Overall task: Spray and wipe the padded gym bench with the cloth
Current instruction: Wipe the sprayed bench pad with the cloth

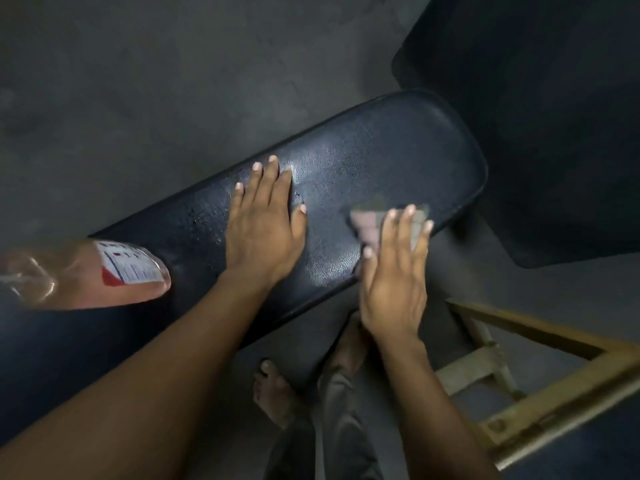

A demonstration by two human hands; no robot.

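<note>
1. step in hand, as judged: wiping. the padded gym bench [363,161] shows a wet sheen and scattered droplets across its middle, so the spraying of this stretch looks done.
2. right hand [393,271]: fingers straight and spread, pressing flat on the cloth [367,221]; it does not grip it. the cloth lies on the bench pad just beside the near long edge, toward the rounded far end. its outline is blurred, so the fold cannot be read.
3. left hand [261,223]: open, palm down, fingers straight, resting on the middle of the pad; it holds nothing and appears to serve as a brace.
4. spray bottle [104,273]: lies on its side on the pad at the left, near the near edge, apart from both hands. its nozzle is out of view.
5. recommended practice: keep the palm flat and the pressure even, so that the cloth does not bunch or slip from under the straight fingers.
6. work in overlapping passes along the length of the pad, from the rounded far end back toward the bottle, and take in both long edges.
7. the left hand covers a wetted patch; lift it so that the patch is not missed.
8. risk: the cloth sits close to the near edge and could be pushed off onto the floor [156,81]; the lying bottle may roll if knocked.
</note>
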